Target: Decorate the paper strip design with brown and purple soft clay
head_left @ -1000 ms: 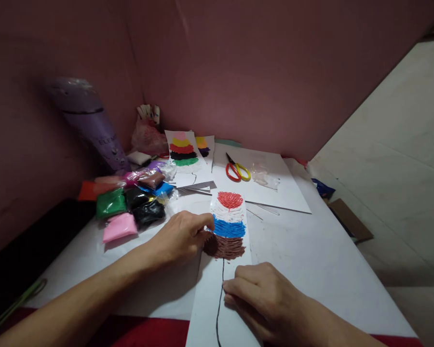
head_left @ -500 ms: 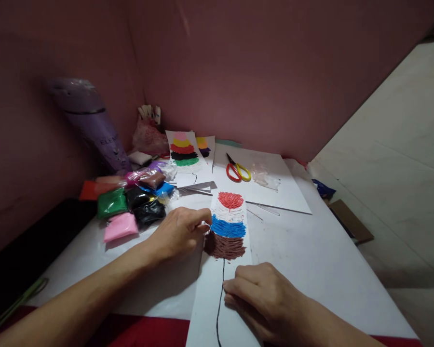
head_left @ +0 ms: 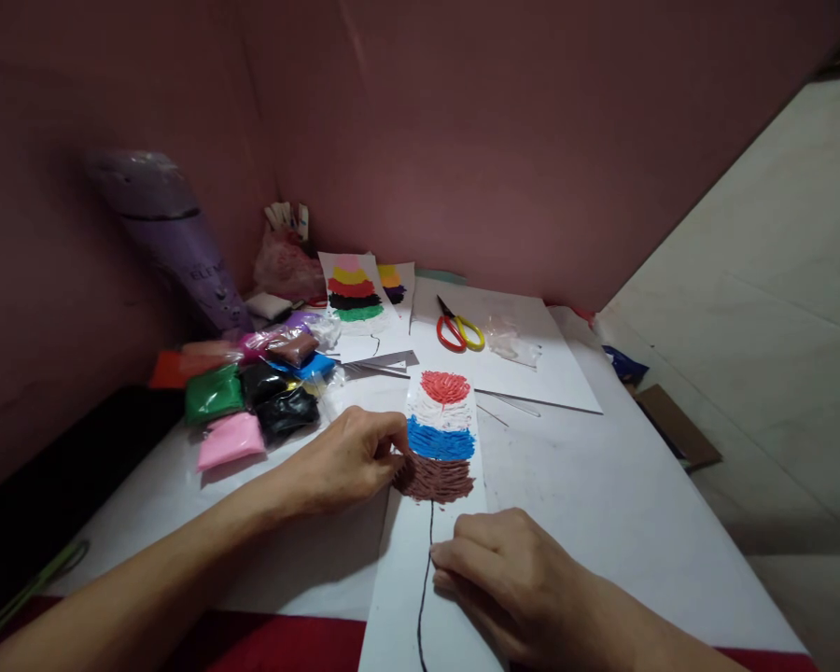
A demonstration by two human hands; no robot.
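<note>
A white paper strip (head_left: 438, 588) lies in front of me with a clay picture (head_left: 440, 434) in red, white, blue and brown bands above a black drawn line. My left hand (head_left: 346, 459) is curled, its fingertips pressing at the left edge of the brown band. My right hand (head_left: 511, 579) rests curled on the lower part of the strip, fingers pressed down beside the black line.
Several bags of coloured clay (head_left: 252, 387) lie to the left, near a purple bottle (head_left: 175, 243). Further back are another clay picture (head_left: 354, 289), red-and-yellow scissors (head_left: 458, 329) on a white sheet (head_left: 525, 359), and a pink wall behind.
My left hand's fingertips shifted slightly up along the picture's left edge and came back down to the brown band. My right hand has not moved.
</note>
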